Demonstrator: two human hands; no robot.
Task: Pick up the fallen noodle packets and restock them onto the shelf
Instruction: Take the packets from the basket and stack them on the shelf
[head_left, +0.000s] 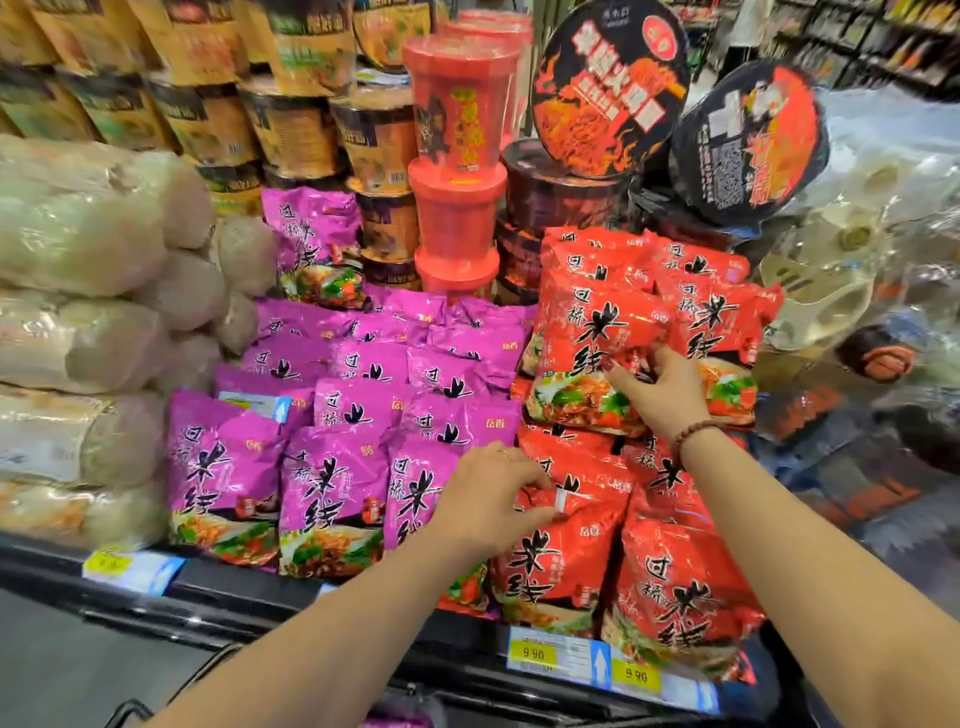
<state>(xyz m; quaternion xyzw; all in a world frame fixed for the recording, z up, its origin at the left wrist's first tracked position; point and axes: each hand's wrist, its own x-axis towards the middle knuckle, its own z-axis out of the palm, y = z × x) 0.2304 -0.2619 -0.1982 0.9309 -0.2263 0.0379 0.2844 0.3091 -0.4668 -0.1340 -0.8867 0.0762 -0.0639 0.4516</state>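
Note:
Red noodle packets fill the right part of the shelf and purple noodle packets (332, 488) the middle. My right hand (657, 392) pinches the lower part of an upright red packet (597, 332) that leans on the red stack. My left hand (491, 499) grips the top edge of a front-row red packet (556, 561) that stands at the shelf's front edge. Another red packet (680, 587) stands to its right.
Clear bags of pale noodles (83, 322) are stacked on the left. Brown noodle bowls (291, 124), red cups (457, 130) and black round bowls (608, 88) stand behind. The black shelf edge (234, 587) carries price tags (566, 657). A cart handle (171, 691) is below.

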